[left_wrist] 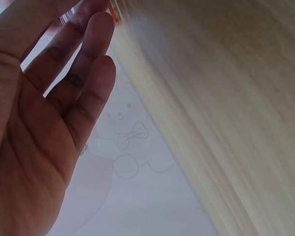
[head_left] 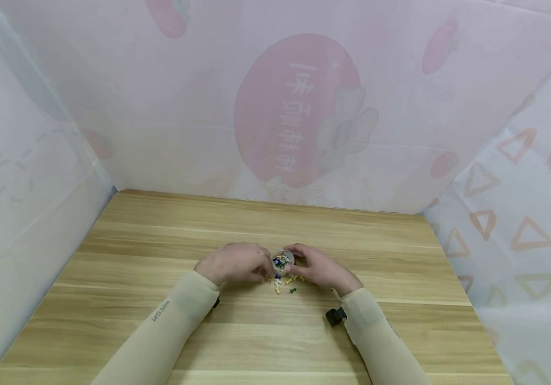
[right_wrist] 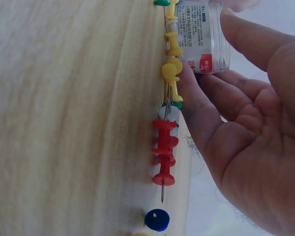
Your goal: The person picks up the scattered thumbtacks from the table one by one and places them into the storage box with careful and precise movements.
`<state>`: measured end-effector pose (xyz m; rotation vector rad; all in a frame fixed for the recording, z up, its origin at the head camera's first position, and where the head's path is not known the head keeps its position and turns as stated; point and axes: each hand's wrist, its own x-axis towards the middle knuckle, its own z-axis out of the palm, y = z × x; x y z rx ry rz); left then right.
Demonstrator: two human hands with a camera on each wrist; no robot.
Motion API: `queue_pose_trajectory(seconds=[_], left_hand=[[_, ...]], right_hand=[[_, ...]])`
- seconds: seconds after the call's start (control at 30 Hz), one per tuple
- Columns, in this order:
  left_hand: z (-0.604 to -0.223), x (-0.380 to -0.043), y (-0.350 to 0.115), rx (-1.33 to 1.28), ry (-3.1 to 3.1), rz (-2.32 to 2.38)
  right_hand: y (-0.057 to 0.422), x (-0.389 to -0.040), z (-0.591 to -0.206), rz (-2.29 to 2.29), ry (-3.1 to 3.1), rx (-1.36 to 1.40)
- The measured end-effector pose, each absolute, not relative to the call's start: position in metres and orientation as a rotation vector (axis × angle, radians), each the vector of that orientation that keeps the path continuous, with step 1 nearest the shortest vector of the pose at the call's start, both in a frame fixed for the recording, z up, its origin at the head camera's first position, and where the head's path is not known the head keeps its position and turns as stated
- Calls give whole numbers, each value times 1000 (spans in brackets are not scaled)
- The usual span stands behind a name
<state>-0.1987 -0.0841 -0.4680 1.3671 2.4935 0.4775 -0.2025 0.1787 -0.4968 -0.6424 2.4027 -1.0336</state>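
A small clear jar (head_left: pixel 282 261) with a printed label stands on the table, full of coloured push pins. My right hand (head_left: pixel 321 267) grips it, thumb on one side and fingers round the other. Loose push pins lie in front of it, among them a green push pin (head_left: pixel 293 290). The right wrist view shows red push pins (right_wrist: pixel 163 152), yellow ones (right_wrist: pixel 170 71) and a blue push pin (right_wrist: pixel 157 220) near that hand. Left of the jar is my left hand (head_left: pixel 242 262), fingers bent; its thumb and index tips are hidden. A small red thing (left_wrist: pixel 113 12) shows by its fingers.
The wooden table (head_left: pixel 266 342) runs back to a printed cloth wall (head_left: pixel 198 144), with more cloth at both sides. A black wrist strap piece (head_left: pixel 336 316) juts out below my right wrist.
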Motion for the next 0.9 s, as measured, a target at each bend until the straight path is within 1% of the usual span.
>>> queue_pose_trajectory(seconds=[0.9], left_hand=[[-470,-198,-84,1255,2557,384]], right_hand=[[178,-203,-499,-1047,2405,-644]])
